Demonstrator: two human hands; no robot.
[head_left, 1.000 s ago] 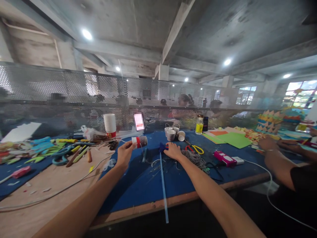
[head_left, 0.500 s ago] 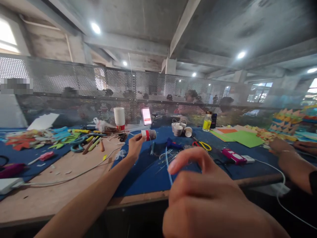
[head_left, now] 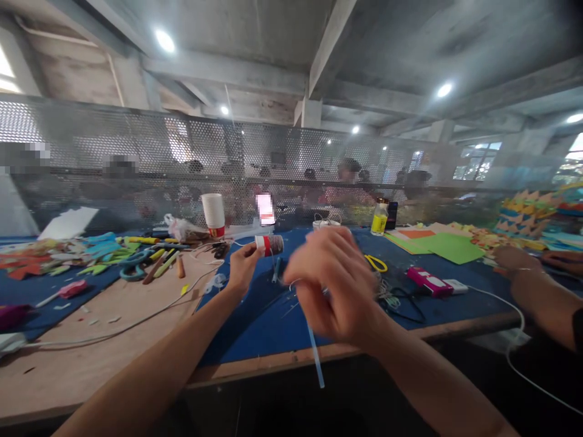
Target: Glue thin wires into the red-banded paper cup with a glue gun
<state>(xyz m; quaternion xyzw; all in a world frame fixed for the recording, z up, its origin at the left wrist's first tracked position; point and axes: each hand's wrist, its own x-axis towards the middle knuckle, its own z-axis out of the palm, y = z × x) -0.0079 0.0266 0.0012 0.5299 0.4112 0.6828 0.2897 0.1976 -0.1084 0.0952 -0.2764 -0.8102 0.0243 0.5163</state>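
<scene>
My left hand [head_left: 241,269] is raised above the blue mat [head_left: 273,315] and grips a small paper cup [head_left: 269,244] with a red band, held on its side. My right hand [head_left: 334,285] hovers in front of the camera over the mat, blurred by motion, fingers curled; whether it holds anything is unclear. A long light-blue stick [head_left: 315,355] lies under it and juts over the table's front edge. Thin wires [head_left: 387,294] lie tangled on the mat beside it.
A stack of white cups [head_left: 214,213], yellow scissors [head_left: 376,262], a yellow bottle [head_left: 379,220], a pink device [head_left: 429,281] with white cable and green paper [head_left: 439,244] lie around. Another person's hands [head_left: 517,260] work at the right. A mesh screen [head_left: 136,164] closes off the back.
My right hand lifted off the mat, swung close to the camera, then moved back out toward the middle. The left hand kept holding the cup at about the same spot.
</scene>
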